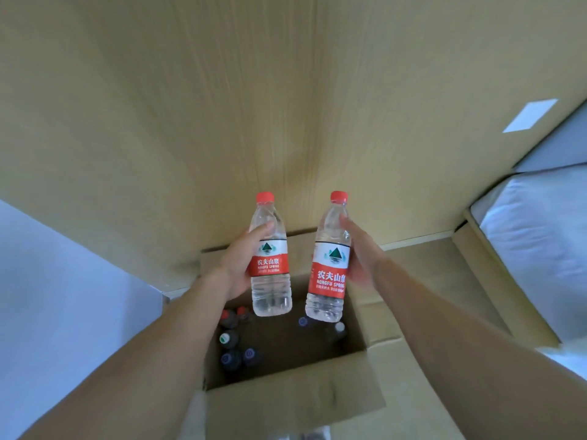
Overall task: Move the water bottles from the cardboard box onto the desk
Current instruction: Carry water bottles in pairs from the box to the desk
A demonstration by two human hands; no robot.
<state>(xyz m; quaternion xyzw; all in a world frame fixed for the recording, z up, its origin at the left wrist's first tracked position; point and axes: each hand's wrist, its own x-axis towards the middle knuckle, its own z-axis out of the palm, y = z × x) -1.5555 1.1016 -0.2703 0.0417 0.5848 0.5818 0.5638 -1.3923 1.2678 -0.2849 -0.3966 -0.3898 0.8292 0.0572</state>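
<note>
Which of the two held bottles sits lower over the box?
The water bottle in the right hand; its base hangs slightly lower than the left hand's bottle.

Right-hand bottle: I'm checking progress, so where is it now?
In the head view, the right-hand bottle is held upright right of centre, above the open cardboard box, beside the other bottle.

Both arms reach forward, left grip (239, 262) and right grip (360, 255) each curled closed.

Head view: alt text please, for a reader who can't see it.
Each hand, left and right, holds a red-capped water bottle, left bottle and right bottle, above an open cardboard box with more bottles inside.
</note>
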